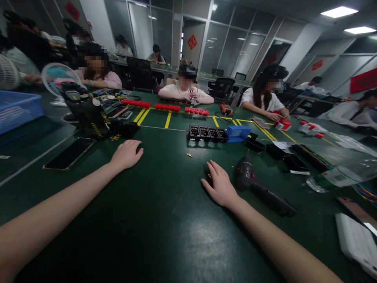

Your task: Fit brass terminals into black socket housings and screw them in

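Observation:
My left hand [127, 153] rests on the green table, fingers stretched forward and thumb apart, with nothing seen in it. Just beyond it are some small brass pieces [115, 137] beside a black tray [129, 129]. My right hand [220, 184] lies low with its fingers spread. A small dark part with a bit of brass [209, 175] shows at its thumb side, mostly hidden by the fingers. Between the hands, farther forward, lies one small brass piece [189, 155]. A black cordless screwdriver [262, 188] lies right of my right hand.
Black compartments [207, 133] holding brass pieces stand ahead, next to a blue box [238, 133]. A phone [70, 153] and a black bag [86, 114] are at left. A plastic bottle [343, 177] lies at right. Other people sit across the table behind red strips [167, 107].

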A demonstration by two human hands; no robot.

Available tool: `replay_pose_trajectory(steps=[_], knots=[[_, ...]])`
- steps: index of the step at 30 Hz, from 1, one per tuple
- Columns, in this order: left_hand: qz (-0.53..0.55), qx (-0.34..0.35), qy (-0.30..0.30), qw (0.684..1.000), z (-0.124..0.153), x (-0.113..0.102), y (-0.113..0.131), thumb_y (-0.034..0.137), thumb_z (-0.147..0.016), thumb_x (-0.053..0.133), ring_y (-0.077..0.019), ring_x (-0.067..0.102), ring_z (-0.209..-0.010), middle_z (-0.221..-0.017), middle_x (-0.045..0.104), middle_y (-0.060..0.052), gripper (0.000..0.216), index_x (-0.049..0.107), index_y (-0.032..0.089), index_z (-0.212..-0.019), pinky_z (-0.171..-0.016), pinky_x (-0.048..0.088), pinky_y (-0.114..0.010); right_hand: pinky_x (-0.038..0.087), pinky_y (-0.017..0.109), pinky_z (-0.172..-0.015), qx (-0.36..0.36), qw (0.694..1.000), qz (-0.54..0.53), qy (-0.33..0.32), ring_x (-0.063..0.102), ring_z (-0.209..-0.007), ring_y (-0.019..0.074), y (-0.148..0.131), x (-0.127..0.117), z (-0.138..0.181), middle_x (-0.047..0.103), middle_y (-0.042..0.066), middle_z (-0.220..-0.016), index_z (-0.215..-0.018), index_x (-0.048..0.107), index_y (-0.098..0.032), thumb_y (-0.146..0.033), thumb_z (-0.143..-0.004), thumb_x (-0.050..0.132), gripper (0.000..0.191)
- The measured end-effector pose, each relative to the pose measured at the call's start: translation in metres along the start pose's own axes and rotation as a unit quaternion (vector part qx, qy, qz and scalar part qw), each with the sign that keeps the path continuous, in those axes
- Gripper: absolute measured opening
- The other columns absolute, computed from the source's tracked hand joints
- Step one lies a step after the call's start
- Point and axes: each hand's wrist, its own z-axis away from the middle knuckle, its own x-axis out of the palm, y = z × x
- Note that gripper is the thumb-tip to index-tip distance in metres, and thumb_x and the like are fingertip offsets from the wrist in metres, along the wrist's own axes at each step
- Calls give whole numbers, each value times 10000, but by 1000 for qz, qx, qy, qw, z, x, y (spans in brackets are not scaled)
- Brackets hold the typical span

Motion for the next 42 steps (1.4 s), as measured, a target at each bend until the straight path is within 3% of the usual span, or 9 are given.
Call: replay_pose_trajectory(steps=[7, 11, 16, 23, 30, 36, 42], knots=[[-2, -12, -21, 1000, 2, -1, 1, 456, -972, 337, -324, 492, -1333, -1429, 550, -153, 574, 519, 119, -1399, -1069, 445, -490, 178, 487, -1236, -87, 995, 22, -50, 212, -1525, 267, -28, 11, -55, 256, 79, -1655, -1576, 298, -194, -513, -989, 426, 680], [-16, -13, -15, 1000, 5, -3, 2, 441, -975, 329, -313, 502, -1322, -1422, 558, -145, 558, 533, 124, -1386, -1059, 452, -467, 191, 497, -1227, -88, 993, 25, -70, 294, -1494, 270, -38, 15, -75, 335, 105, -1621, -1550, 355, -160, -513, -1016, 374, 640], [-35, -34, -3, 999, 7, -1, 3, 457, -969, 323, -333, 517, -1285, -1390, 571, -172, 578, 544, 107, -1372, -1011, 474, -486, 239, 489, -1216, -106, 991, 39, -65, 403, -1431, 271, -30, 1, -41, 443, 130, -1557, -1503, 435, -154, -486, -1031, 369, 581], [-63, -106, 5, 992, 4, 0, -10, 527, -945, 328, -402, 495, -1275, -1392, 534, -249, 656, 540, 65, -1362, -979, 458, -538, 236, 580, -1214, -74, 994, 9, -75, 240, -1518, 291, 15, -21, 16, 397, 51, -1594, -1548, 352, -275, -468, -1041, 365, 543], [-61, -149, 1, 987, -1, 1, -33, 558, -946, 271, -396, 353, -1424, -1544, 393, -237, 746, 445, 35, -1450, -1091, 375, -561, 248, 557, -1219, -68, 994, -11, -86, 212, -1529, 274, 22, -20, 16, 330, 53, -1628, -1566, 306, -274, -481, -1039, 372, 570], [-61, -145, -14, 987, -1, 1, -34, 568, -944, 267, -401, 436, -1363, -1436, 514, -250, 745, 485, 38, -1419, -1068, 403, -555, 252, 524, -1221, -72, 996, -28, -52, 238, -1521, 264, 24, -19, 18, 326, 76, -1628, -1571, 292, -254, -469, -1041, 373, 578], [-71, -158, -10, 985, -4, 3, -37, 592, -936, 271, -413, 399, -1390, -1491, 442, -263, 770, 437, 54, -1462, -1064, 405, -566, 280, 520, -1204, -64, 996, -43, -38, 285, -1500, 280, 25, -17, 18, 349, 92, -1613, -1567, 307, -258, -471, -1032, 384, 581]])
